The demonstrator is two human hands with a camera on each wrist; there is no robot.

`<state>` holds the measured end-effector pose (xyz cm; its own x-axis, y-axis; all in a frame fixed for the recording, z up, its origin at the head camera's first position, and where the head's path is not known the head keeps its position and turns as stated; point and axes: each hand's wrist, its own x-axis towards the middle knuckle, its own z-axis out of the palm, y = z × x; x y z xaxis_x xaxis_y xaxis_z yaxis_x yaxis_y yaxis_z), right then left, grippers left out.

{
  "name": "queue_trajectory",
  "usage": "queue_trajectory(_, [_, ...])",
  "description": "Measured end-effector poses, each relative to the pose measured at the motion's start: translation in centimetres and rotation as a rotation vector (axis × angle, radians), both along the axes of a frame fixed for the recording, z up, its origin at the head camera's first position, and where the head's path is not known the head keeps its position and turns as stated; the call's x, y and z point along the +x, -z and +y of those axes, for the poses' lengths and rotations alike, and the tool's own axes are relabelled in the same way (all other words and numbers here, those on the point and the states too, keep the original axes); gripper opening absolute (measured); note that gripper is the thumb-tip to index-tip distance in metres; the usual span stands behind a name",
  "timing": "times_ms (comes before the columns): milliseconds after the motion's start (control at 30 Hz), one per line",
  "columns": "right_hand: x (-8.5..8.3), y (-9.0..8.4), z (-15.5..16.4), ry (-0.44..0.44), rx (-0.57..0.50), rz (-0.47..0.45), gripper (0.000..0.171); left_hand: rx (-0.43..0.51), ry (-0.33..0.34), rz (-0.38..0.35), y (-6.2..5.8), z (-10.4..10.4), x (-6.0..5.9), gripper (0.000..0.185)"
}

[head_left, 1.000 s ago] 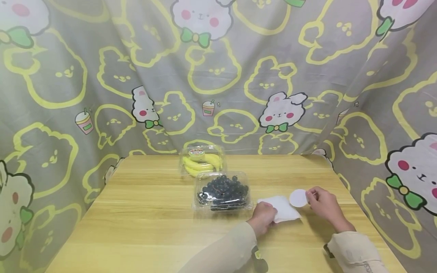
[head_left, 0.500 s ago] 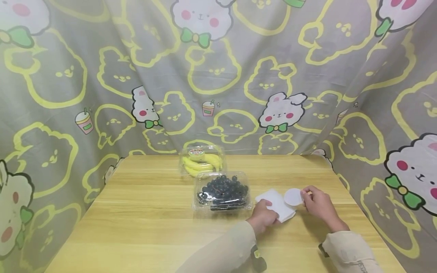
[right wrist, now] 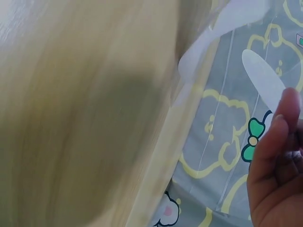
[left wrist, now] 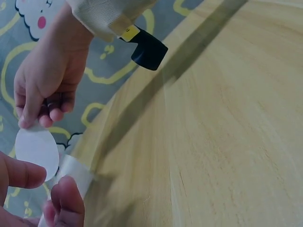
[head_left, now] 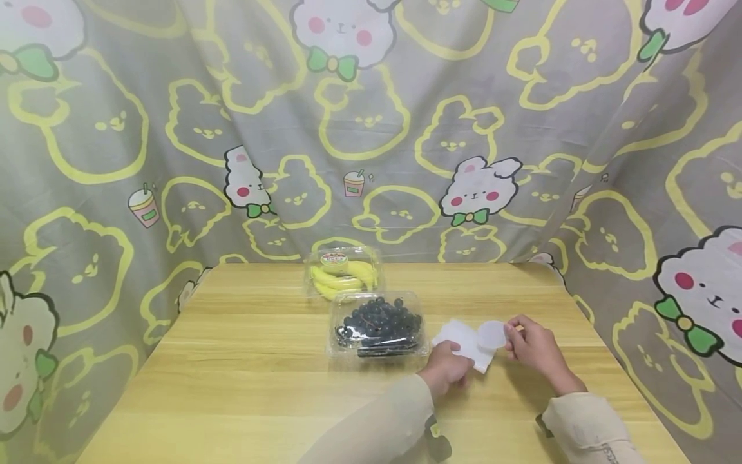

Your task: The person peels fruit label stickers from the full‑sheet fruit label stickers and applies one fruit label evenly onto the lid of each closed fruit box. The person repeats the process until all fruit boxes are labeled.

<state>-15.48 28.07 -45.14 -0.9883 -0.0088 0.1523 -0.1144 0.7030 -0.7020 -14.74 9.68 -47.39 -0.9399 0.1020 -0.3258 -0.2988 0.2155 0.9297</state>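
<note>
now hands [head_left: 489, 354] hold disc [head_left: 491, 334], sheet [head_left: 462, 337]

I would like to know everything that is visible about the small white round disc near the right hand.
The white round disc is thin, flat and plain, with no print that I can see; it looks like paper or a sticker. The right hand pinches its edge with the fingertips and holds it raised above the wooden table. In the head view it overlaps the white folded sheet that the left hand holds. Whether disc and sheet touch, I cannot tell.
</note>
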Motion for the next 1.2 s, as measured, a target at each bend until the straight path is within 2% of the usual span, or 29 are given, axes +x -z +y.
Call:
queue_trajectory(300, [0.0,-0.1,-0.5,-0.011,-0.003,0.004,0.018,0.077,-0.022,-0.048,-0.5,0.2,0.3,0.057])
queue_trajectory(467, [-0.1,-0.1,-0.7,-0.018,0.001,0.033,0.017,0.143,-0.028,-0.06,-0.7,0.5,0.0,0.044])
queue_trajectory(633, [-0.2,-0.2,-0.8,-0.026,0.016,0.068,0.016,0.252,-0.033,-0.025,-1.3,0.8,-0.5,0.037])
queue_trajectory(967, [-0.1,-0.6,-1.4,-0.041,0.028,0.128,0.01,0.427,0.051,0.025,-2.3,0.5,-0.7,0.05])
queue_trajectory(1200, [0.1,-0.5,-1.9,-0.064,0.01,0.158,0.01,0.464,0.103,0.051,-2.8,0.5,-0.8,0.051])
